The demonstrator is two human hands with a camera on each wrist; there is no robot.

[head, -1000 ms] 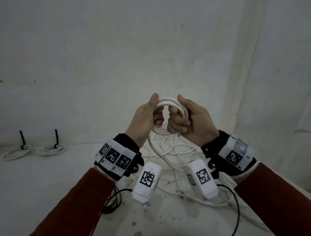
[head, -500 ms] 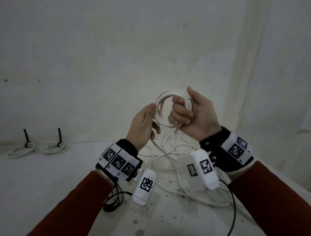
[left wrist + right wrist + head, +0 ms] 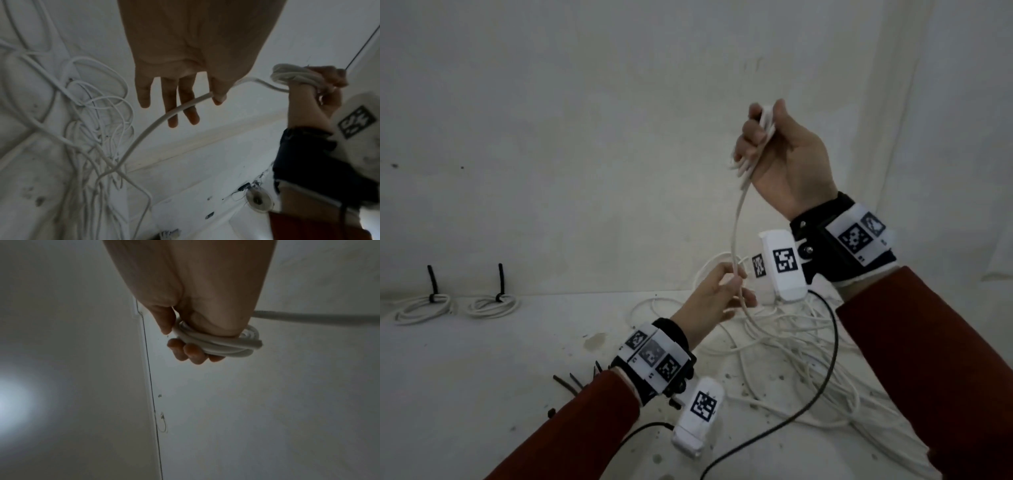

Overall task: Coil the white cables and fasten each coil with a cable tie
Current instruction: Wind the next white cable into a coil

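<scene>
My right hand [image 3: 760, 137] is raised high and grips a small coil of white cable [image 3: 765, 125], fingers curled round the loops [image 3: 222, 344]. From the coil one strand [image 3: 736, 233] hangs down to my left hand [image 3: 729, 287], which pinches it between thumb and forefinger; the other fingers [image 3: 170, 110] are stretched out. Past the left hand the strand runs into the tangle of loose white cables [image 3: 791, 342] on the floor. Several black cable ties [image 3: 575, 383] lie beside my left wrist.
Two finished coils [image 3: 421, 306] [image 3: 489, 303], each with a black tie sticking up, lie at the far left by the wall. Black cords [image 3: 825, 342] from the wrist cameras cross the cable pile. A white wall stands close behind.
My right hand has lifted the coil up and to the right. My left hand let go of the coil and dropped down along the strand, now stretched between the hands.
</scene>
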